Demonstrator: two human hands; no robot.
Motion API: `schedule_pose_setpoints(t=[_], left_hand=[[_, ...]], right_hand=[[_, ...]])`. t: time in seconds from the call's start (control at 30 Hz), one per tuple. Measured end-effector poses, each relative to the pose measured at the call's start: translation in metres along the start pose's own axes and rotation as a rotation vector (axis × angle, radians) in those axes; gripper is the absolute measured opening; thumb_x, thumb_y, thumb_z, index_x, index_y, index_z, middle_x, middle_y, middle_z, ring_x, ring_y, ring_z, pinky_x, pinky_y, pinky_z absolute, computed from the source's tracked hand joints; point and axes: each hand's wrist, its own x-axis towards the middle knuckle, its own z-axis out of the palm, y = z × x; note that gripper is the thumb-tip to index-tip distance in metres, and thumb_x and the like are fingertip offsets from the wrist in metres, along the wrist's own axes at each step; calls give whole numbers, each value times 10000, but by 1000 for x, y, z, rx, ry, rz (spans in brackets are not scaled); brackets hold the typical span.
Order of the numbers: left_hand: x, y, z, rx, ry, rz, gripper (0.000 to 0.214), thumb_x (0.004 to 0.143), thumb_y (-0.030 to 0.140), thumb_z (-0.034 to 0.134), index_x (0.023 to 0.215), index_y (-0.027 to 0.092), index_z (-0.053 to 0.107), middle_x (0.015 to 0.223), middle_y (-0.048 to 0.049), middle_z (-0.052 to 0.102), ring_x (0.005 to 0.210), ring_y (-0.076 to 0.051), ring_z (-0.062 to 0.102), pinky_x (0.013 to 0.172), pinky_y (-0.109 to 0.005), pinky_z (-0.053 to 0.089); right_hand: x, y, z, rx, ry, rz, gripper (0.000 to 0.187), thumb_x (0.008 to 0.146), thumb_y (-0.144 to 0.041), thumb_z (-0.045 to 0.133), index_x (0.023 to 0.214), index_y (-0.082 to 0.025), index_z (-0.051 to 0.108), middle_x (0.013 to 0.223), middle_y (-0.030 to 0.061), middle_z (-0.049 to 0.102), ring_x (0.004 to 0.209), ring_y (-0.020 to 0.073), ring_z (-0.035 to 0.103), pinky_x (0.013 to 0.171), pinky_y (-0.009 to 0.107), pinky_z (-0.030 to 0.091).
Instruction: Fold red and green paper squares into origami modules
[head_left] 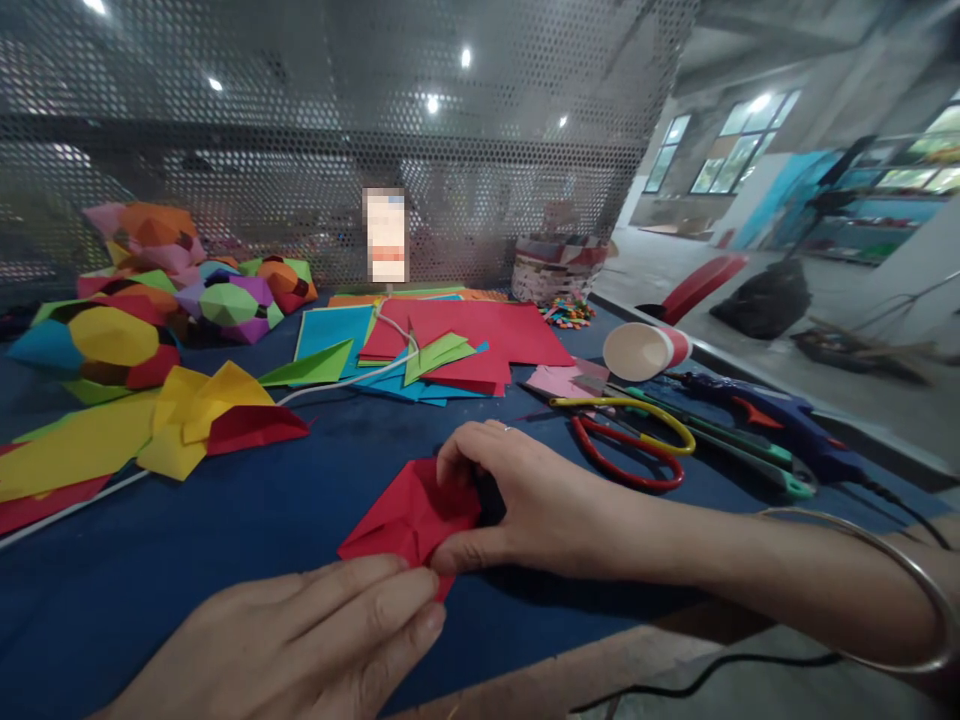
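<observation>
A folded piece of red paper [420,500] lies on the dark blue tabletop with crease lines across it. My right hand [517,495] curls around its right edge, fingers bent over the far side and thumb at the near side. Under the arch of that hand is a dark patch that I cannot make out. On the near edge of the paper rest the fingertips of my left hand [322,630], stretched out flat and side by side. Part of the paper is covered by both hands.
Red-and-yellow-handled scissors [664,425], a blue glue gun [787,420] and a tipped paper cup [637,352] lie right. Coloured paper sheets [465,335] are stacked behind. Folded paper balls [232,305] and yellow pieces [187,415] sit left, near a white cord [330,386].
</observation>
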Motion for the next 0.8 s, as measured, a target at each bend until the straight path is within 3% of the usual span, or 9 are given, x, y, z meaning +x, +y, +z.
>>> schedule_pose_setpoints(t=[0.33, 0.5, 0.6, 0.8], left_hand=[[-1, -6, 2, -43, 12, 10, 426, 1216, 252, 343, 1340, 288, 750, 1287, 64, 842, 1208, -127, 757, 918, -248, 570], [-2, -5, 3, -20, 43, 14, 438, 1191, 207, 361, 1319, 292, 771, 1250, 54, 853, 1160, -141, 780, 858, -249, 596], [-1, -4, 4, -21, 60, 16, 432, 1191, 195, 358, 1277, 285, 772, 1251, 68, 855, 1160, -128, 783, 870, -241, 598], [2, -5, 2, -19, 50, 22, 438, 1200, 199, 330, 1303, 274, 749, 1291, 67, 844, 1184, -123, 776, 867, -255, 597]], right_hand=[[4, 13, -13, 31, -12, -35, 443, 833, -227, 997, 1112, -174, 656, 1077, 24, 679, 967, 194, 624, 833, 299, 489], [7, 21, -8, 1, 43, -100, 291, 967, -120, 828, 1228, -141, 700, 1112, 53, 702, 909, 171, 627, 831, 292, 508], [11, 26, -2, 24, 101, -123, 180, 1065, -176, 702, 1239, -133, 717, 1044, 48, 707, 805, 152, 615, 758, 282, 508], [12, 21, 2, -9, 91, -106, 249, 1089, -319, 707, 1252, -133, 725, 961, 42, 708, 872, 189, 666, 789, 304, 527]])
